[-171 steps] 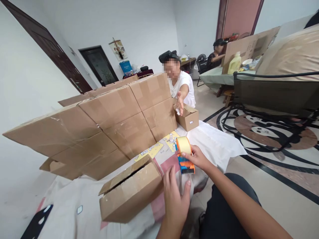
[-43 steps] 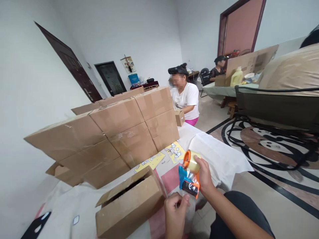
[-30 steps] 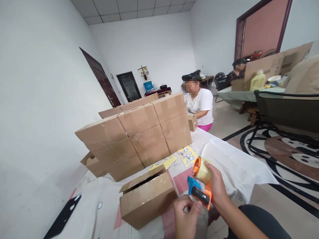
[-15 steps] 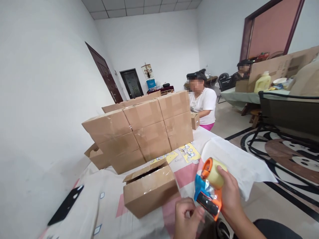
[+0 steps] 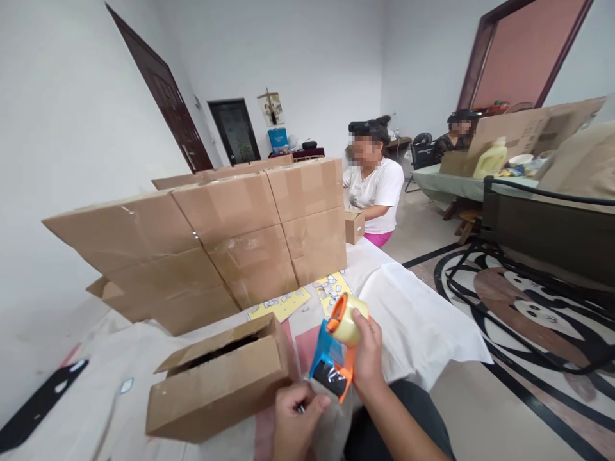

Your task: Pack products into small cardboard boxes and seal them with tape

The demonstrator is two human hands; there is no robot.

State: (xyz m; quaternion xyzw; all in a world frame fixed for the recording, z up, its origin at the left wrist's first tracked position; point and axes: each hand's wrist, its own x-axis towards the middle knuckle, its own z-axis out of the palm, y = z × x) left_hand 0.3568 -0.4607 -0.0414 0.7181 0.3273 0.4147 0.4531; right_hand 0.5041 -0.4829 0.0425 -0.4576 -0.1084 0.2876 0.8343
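Observation:
My right hand [image 5: 369, 355] is wrapped round an orange and blue tape dispenser [image 5: 331, 368] with a wide roll of pale yellow tape [image 5: 353, 317] on it. Close beside the dispenser's lower end, my left hand [image 5: 298, 416] is closed, thumb against curled fingers. A small dark bit shows between those fingers, too small to name. Left of both hands lies a brown cardboard box [image 5: 216, 384] on the cloth-covered table [image 5: 384, 307]. Its top flap is slightly raised, leaving a dark gap.
Stacked cardboard boxes [image 5: 240, 237] form a wall across the table. A black flat object [image 5: 43, 403] lies at the left edge. Beyond the stack sits a person in a white shirt [image 5: 379, 189] beside a small box [image 5: 354, 227]. A dark folding chair [image 5: 552, 224] stands right.
The view has swung and come nearer, so the stack and box look larger and lie further left. My right hand still holds the dispenser; my left stays closed beside it.

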